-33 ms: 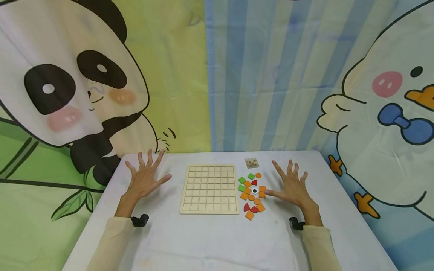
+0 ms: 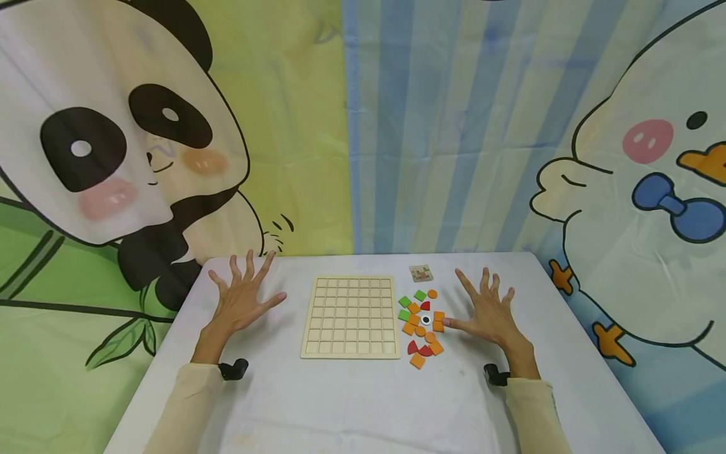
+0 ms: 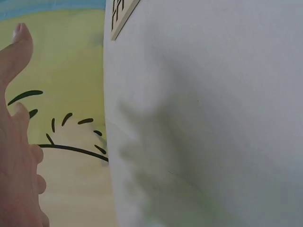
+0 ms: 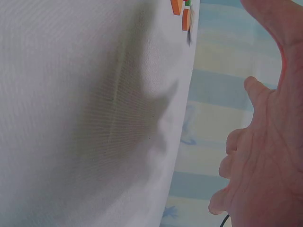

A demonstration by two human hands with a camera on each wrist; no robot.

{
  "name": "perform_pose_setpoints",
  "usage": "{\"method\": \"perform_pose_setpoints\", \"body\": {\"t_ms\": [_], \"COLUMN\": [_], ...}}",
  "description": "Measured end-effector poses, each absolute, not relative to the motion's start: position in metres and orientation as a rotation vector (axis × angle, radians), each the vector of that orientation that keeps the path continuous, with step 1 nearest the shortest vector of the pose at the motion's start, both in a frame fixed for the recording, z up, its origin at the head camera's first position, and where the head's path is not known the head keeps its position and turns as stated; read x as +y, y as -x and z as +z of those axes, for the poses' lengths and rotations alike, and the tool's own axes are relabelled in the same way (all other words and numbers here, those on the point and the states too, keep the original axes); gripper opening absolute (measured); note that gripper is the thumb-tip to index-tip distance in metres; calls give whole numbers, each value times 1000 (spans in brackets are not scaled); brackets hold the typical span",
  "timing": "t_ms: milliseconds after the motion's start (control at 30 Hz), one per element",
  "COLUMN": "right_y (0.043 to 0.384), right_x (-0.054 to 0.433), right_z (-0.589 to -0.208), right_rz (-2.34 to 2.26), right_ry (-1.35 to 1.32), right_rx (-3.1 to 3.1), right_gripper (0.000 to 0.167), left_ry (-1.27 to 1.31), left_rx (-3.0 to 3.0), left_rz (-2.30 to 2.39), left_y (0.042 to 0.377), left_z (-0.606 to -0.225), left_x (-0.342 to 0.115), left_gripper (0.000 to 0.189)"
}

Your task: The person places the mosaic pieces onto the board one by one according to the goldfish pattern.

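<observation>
"What lay closest?"

"Two cream sleeves (image 2: 187, 403), reaching in over the white bench (image 2: 340, 410), with a small black camera (image 2: 235, 370) at each wrist."

"And the hands?"

"Both had their fingers spread and held nothing. The left hand (image 2: 241, 302) was raised left of the board (image 2: 350, 318), its thumb pointing inward. The right hand (image 2: 490, 315) hung to the right of the loose pieces, its thumb tip at the edge of an orange square (image 2: 438, 326) (whether it touched, I couldn't tell)."

"Where was that board?"

"Flat on the bench between the hands, pale and marked out in a grid of small squares."

"And the pieces?"

"Just beside its right edge, in a loose scatter. Nearest was another orange square, then two red wedges (image 2: 425, 350). A white disc with a black dot (image 2: 426, 320) sat mid-cluster, with green pieces (image 2: 404, 301) and an orange circle (image 2: 433, 294) farther back."

"Beyond those?"

"A small printed card (image 2: 421, 273) near the far edge, then a curtain (image 2: 425, 126) showing a panda (image 2: 215, 214) and a white bird (image 2: 652, 271)."
</observation>
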State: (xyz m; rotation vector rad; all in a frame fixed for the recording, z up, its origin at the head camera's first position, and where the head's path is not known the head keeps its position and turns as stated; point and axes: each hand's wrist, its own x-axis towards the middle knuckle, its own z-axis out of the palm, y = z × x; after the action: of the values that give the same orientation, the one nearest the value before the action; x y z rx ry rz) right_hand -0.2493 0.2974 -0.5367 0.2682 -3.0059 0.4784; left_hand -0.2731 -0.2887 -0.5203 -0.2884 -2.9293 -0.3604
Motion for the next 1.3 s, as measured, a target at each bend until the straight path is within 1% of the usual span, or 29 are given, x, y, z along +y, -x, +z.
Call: {"method": "perform_pose_setpoints", "body": {"t_ms": [233, 333, 400, 467, 600, 667, 733, 800, 833, 933, 1033, 1100, 1167, 1300], "right_y": [249, 249, 249, 248, 247, 245, 244, 243, 243, 241, 239, 238, 237, 237], "right_x": [299, 299, 299, 299, 296, 295, 293, 291, 291, 289, 288, 287, 287, 286], "right_z": [-538, -537, -536, -534, -529, -528, -527, -528, -529, -531, -533, -534, -535, -538], "right_rz": [467, 459, 474, 503, 576, 591, 603, 633, 656, 729, 774, 781, 780, 768], "right_ry": [-274, -276, -267, -258, -256, -264, -271, -272, -272, -270, -266, -269, -273, -289], "right_rx": [-2985, -2962, -2936, -2893, -2809, -2784, -2778, -2780, -2782, -2782, -2783, -2784, -2787, -2782], "right_gripper": [127, 123, 116, 104, 74, 62, 54, 50, 49, 47, 47, 48, 48, 46], "left_ry": [302, 307, 303, 296, 305, 317, 336, 357, 380, 467, 587, 649, 702, 763], "left_rx": [-2928, -2901, -2878, -2839, -2733, -2694, -2684, -2699, -2709, -2756, -2815, -2853, -2878, -2894], "left_rz": [-367, -444, -542, -603, -608, -601, -647, -749, -815, -964, -991, -960, -914, -881], "left_y": [273, 272, 270, 267, 263, 262, 261, 261, 261, 261, 262, 262, 262, 262], "left_z": [-527, -531, -533, -534, -534, -534, -535, -537, -538, -542, -546, -550, -553, -560], "left_x": [-290, -288, -286, -283, -277, -272, -267, -261, -259, -253, -250, -249, -248, -245], "left_gripper": [115, 109, 101, 89, 56, 41, 34, 39, 45, 72, 102, 115, 124, 132]}}
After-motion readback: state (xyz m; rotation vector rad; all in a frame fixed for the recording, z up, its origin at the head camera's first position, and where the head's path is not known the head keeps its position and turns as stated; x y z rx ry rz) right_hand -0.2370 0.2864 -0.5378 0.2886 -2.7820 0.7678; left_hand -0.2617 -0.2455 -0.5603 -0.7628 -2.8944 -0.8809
